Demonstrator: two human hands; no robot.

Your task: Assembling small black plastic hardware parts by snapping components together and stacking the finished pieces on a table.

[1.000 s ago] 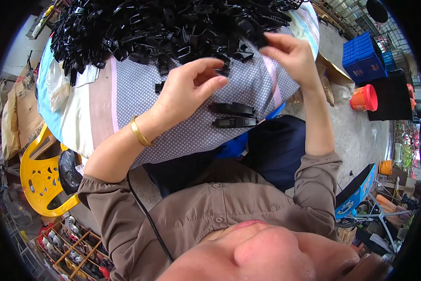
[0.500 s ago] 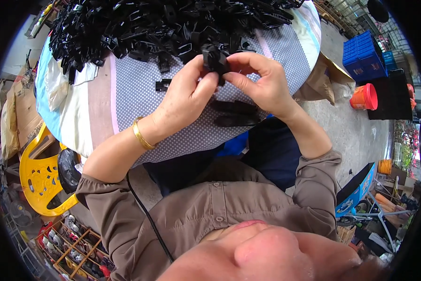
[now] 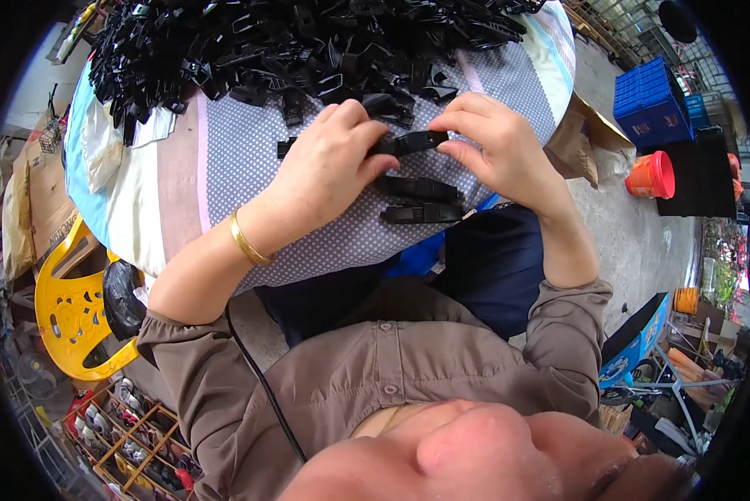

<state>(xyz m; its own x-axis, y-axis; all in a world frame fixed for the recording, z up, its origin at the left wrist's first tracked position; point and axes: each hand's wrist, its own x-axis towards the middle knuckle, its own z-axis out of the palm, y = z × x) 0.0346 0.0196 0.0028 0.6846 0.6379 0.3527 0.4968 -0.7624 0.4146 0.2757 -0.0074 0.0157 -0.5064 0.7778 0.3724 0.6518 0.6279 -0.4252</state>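
Head view: the right hand (image 3: 496, 144) pinches one end of a black plastic piece (image 3: 418, 143); the left hand (image 3: 329, 159) curls around the other — swung crosswise since a half-second ago, it now roughly parallels two similar pieces (image 3: 422, 190) on the cloth-covered surface (image 3: 312, 257).

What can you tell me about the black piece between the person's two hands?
The black piece is long and narrow, slightly shiny, and looks like plastic. It lies crosswise, tilted slightly, its right end pinched by the right hand's thumb and fingers. The left hand grips its other end and hides it. It is over the dotted cloth; whether it touches the cloth, I cannot tell.
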